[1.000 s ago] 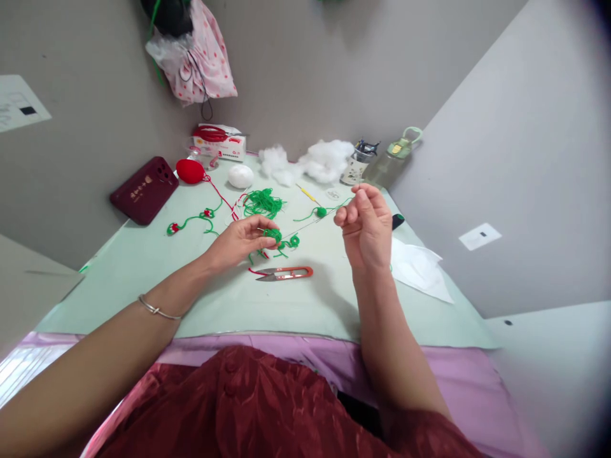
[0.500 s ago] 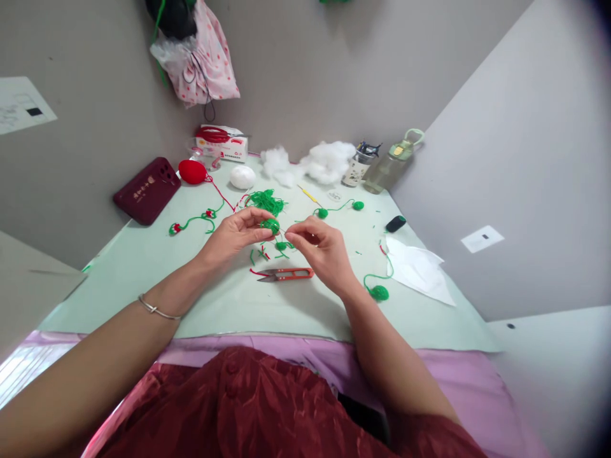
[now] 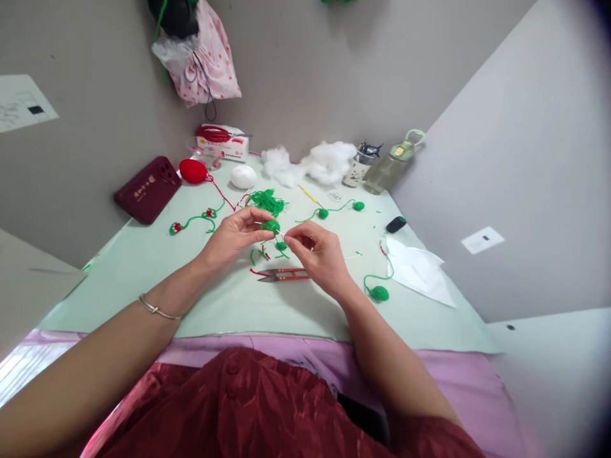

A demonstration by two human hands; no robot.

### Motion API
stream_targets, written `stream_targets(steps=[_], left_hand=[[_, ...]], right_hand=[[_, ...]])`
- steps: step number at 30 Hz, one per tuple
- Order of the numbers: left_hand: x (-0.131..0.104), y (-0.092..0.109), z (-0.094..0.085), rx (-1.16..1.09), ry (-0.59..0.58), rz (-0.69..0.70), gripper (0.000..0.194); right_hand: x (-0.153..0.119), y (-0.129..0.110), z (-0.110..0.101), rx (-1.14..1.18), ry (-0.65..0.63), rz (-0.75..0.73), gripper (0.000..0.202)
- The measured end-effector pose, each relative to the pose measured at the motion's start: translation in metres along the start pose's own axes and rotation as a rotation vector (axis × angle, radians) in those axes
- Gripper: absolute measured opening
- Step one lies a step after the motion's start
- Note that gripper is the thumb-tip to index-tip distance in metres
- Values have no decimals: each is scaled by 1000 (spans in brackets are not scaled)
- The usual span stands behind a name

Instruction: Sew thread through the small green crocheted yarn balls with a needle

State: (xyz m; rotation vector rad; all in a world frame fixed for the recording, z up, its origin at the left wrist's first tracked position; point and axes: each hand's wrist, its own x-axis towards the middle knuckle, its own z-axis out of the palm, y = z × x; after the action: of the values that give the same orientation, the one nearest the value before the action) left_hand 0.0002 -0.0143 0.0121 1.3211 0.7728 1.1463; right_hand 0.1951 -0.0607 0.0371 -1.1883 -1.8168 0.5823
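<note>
The left hand (image 3: 238,230) is curled nearly closed, and between its thumb and fingers it holds a small green ball (image 3: 272,226), above the middle of the table (image 3: 214,299). The right hand (image 3: 321,251) is just beside, its fingertips pinched together on a thin pale strand (image 3: 280,233); whether this is needle or thread, I cannot tell. I judge the step in hand to be fine stitching at the ball; the next move calls for a steady left grip and a gentle pull. Below lies another, rounded green piece (image 3: 281,245), then metal snips (image 3: 286,275) with orange handle. Farther are loose, stringy green yarn (image 3: 268,201), a smooth white egg-like form (image 3: 243,177) and fluffy white stuffing (image 3: 329,162).
</note>
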Motion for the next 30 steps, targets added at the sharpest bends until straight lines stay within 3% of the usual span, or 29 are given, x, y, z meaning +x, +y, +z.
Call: stream_targets(steps=[6, 13, 21, 23, 28, 30], left_hand=[[-1, 2, 3, -59, -23, -46, 30], [-3, -1, 5, -23, -40, -42, 30], [-3, -6, 5, 86, -24, 22, 31], [-3, -8, 5, 95, -48, 15, 32], [-4, -9, 8, 95, -66, -29, 34], [-4, -7, 8, 105, -86, -43, 33]], right_hand=[[3, 4, 3, 177, -2, 50, 11], [6, 9, 10, 297, -19, 176, 29], [6, 15, 14, 399, -16, 216, 18], [4, 17, 16, 345, -14, 167, 14], [0, 13, 15, -77, 32, -7, 9], [1, 9, 12, -78, 95, -41, 8]])
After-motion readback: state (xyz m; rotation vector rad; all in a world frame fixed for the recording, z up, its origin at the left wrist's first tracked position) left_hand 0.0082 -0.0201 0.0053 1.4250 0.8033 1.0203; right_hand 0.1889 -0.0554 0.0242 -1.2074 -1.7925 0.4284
